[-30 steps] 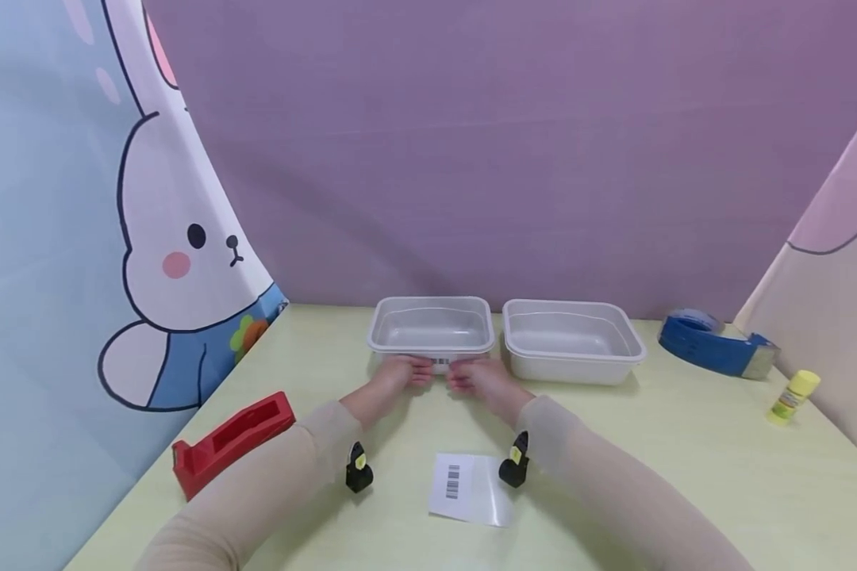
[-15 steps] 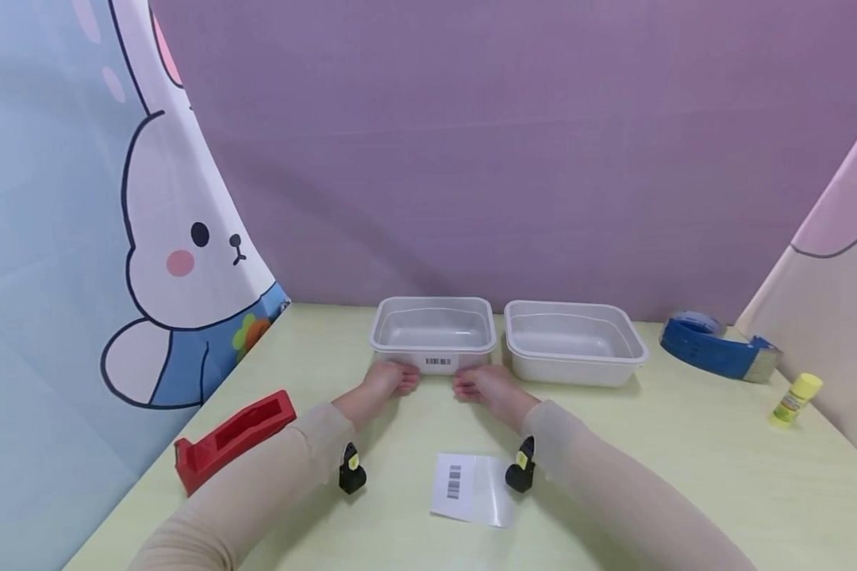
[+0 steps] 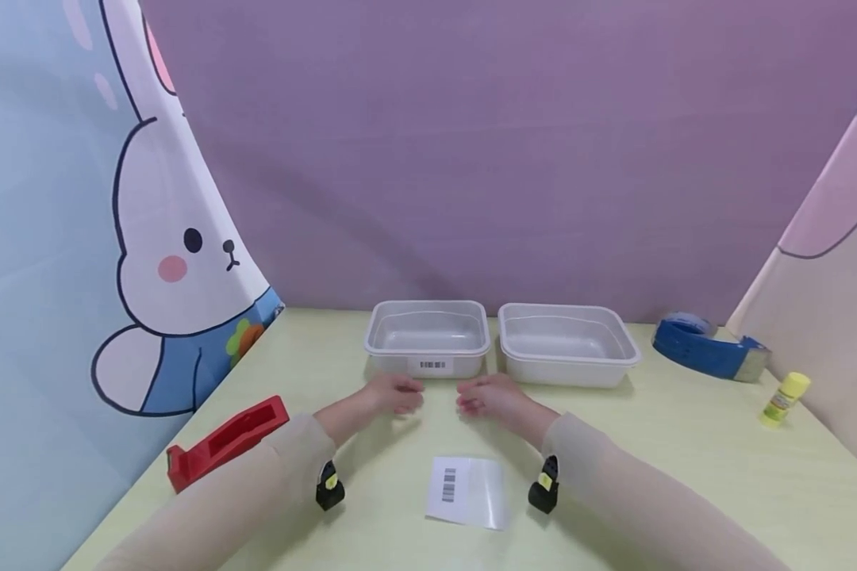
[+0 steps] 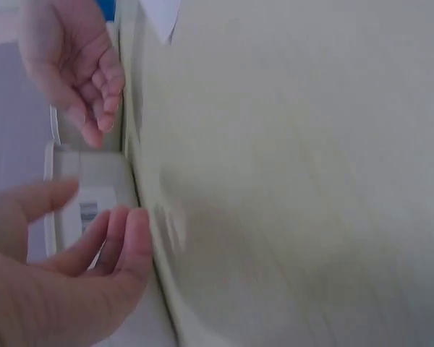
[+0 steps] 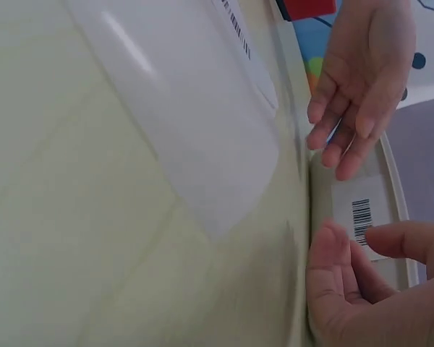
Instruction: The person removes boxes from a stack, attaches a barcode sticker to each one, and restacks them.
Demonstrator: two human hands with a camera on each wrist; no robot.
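Note:
Two white plastic tubs stand side by side at the back of the table. The left tub [image 3: 386, 365] bears a barcode label [image 5: 362, 217] on its front wall; the right tub [image 3: 564, 371] shows none on its front. In front of the labelled tub, my left hand [image 3: 394, 394] is loosely bent and holds nothing. My right hand [image 3: 491, 396] mirrors it, its fingers relaxed, with a gap between the two hands. Both appear just clear of the tub. Nearer me lies a label sheet [image 3: 466, 493], part printed with a barcode and part glossy, also seen in the right wrist view.
A red tape dispenser [image 3: 228, 440] lies at the left, close to my left forearm. At the far right are a blue tape dispenser [image 3: 700, 349] and a yellow-capped glue stick [image 3: 784, 399]. A purple cloth backdrop [image 3: 471, 159] rises behind the tubs.
Both hands have drawn back from the labelled tub's front wall toward me and moved farther apart. Its barcode label, partly covered before, now shows fully. The tubs look unmoved.

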